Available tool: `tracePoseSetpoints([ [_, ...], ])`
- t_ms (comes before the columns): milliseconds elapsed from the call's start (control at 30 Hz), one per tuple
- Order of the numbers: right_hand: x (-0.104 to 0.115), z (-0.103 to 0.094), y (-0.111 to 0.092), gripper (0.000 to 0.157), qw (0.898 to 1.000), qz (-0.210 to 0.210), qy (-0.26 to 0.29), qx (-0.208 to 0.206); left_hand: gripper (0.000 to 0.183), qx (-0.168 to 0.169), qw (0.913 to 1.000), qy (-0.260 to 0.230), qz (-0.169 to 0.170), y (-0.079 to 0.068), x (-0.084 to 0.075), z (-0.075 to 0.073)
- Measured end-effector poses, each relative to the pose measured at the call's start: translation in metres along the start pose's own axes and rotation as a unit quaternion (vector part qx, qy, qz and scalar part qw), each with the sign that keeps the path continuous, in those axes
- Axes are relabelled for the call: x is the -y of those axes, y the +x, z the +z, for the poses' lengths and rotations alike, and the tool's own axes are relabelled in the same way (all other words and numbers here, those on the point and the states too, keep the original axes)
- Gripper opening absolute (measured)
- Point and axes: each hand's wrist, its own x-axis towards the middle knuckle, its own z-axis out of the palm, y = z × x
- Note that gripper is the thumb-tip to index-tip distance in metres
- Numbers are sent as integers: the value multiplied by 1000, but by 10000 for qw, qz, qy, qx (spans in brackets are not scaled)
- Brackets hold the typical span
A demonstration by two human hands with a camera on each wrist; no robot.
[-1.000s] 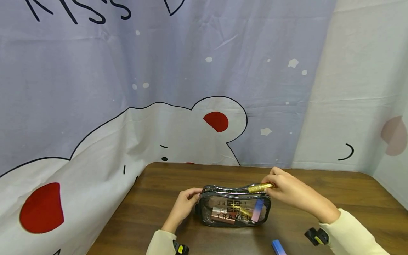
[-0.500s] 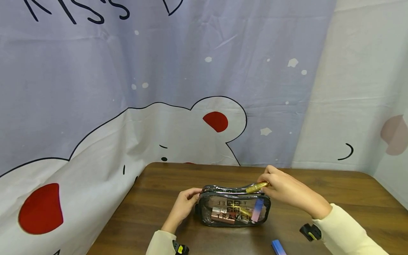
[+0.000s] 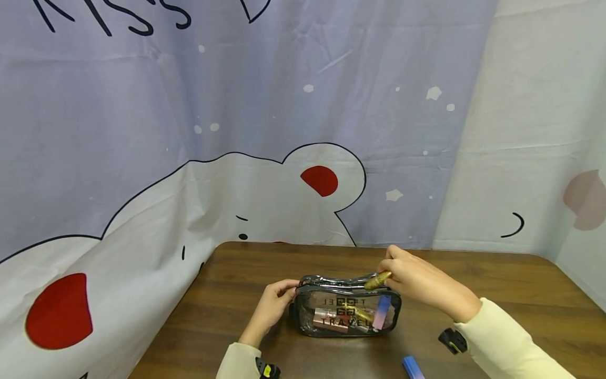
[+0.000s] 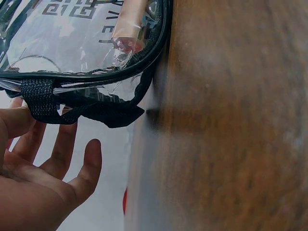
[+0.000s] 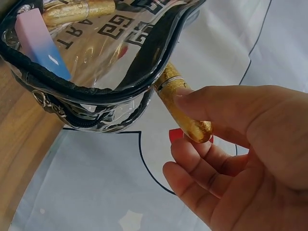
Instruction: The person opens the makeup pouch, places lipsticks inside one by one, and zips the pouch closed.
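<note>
A clear pouch (image 3: 347, 311) with black trim stands on the brown table (image 3: 497, 295). My left hand (image 3: 290, 288) holds its left end, and in the left wrist view the thumb of that hand (image 4: 48, 139) lies against the black strap tab (image 4: 38, 96). My right hand (image 3: 395, 276) pinches a gold glitter tube (image 3: 377, 280) at the pouch's top opening. In the right wrist view the gold tube (image 5: 180, 106) pokes its front end under the pouch's rim (image 5: 144, 62). A pink-to-blue stick (image 5: 41, 43), another gold tube (image 5: 79, 10) and a pink tube (image 3: 329, 319) lie inside.
A blue stick (image 3: 413, 367) lies on the table near the front edge, right of the pouch. A printed cloth backdrop (image 3: 236, 131) hangs behind the table and drapes down on the left. Black wrist cameras (image 3: 452, 340) sit on both sleeves.
My right hand has moved left with the gold tube and tipped its front end down into the pouch's opening. The left hand and the pouch have stayed put.
</note>
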Motion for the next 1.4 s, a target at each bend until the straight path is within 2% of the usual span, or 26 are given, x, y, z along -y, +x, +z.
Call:
tracePoseSetpoints([
  [333,5,4,5,15,9988,-390,-216,-199,20,-35,10000,-81,-35,2,1,2],
  [667,9,6,7,18,9992,-384,-114,78,20,37,9999,132,6,3,0,1],
  [1167,11,9,8,15,9991,-369,106,180,20,22,10000,-54,-36,1,-2,3],
  [1400,14,10,8,16,9987,-350,221,295,20,-24,9997,86,-230,1,-1,1],
])
